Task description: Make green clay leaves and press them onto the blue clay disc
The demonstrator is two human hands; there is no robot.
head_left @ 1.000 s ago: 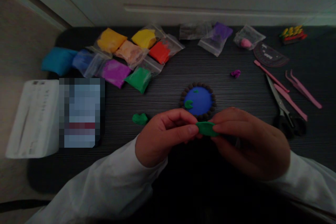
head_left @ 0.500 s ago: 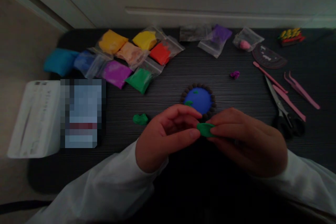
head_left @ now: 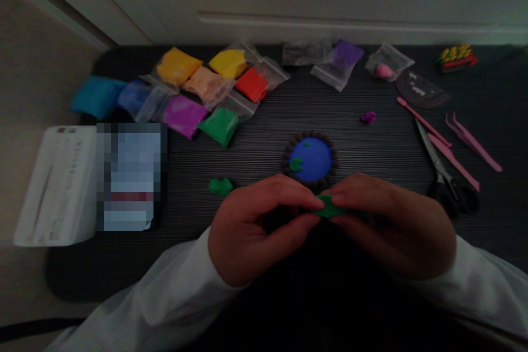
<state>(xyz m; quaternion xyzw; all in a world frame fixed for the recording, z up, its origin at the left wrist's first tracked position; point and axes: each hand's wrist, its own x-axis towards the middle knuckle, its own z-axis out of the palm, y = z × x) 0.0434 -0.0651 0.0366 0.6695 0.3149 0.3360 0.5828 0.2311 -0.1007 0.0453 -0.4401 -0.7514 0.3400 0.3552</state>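
Note:
Between both hands is a flat piece of green modelling clay (head_left: 329, 206). My left hand (head_left: 264, 225) pinches its left end with thumb and fingertips. At its other end, the thumb and fingers of my right hand (head_left: 391, 225) are closed on it. Just beyond the fingers lies a blue clay disc (head_left: 315, 157) ringed by small dark brown clay balls (head_left: 287, 148). On the disc sit a notched green clay leaf (head_left: 296, 164) and a smaller green bit (head_left: 307, 144). A loose green clay lump (head_left: 221, 186) rests left of the disc, near my left wrist.
Bags of coloured clay, including a green one (head_left: 220, 125), line the table's back left. Scissors (head_left: 443, 176), pink tools (head_left: 454, 159) and pink tweezers (head_left: 474, 142) lie right. A purple clay scrap (head_left: 368, 117) is behind my right hand. A pixelated phone-like object (head_left: 132, 176) and white box (head_left: 58, 187) stand left.
My left fingers have closed in on the green clay, the upper ones coming down onto its edge. The clay has shifted slightly right, and the notched leaf on the disc now shows fully.

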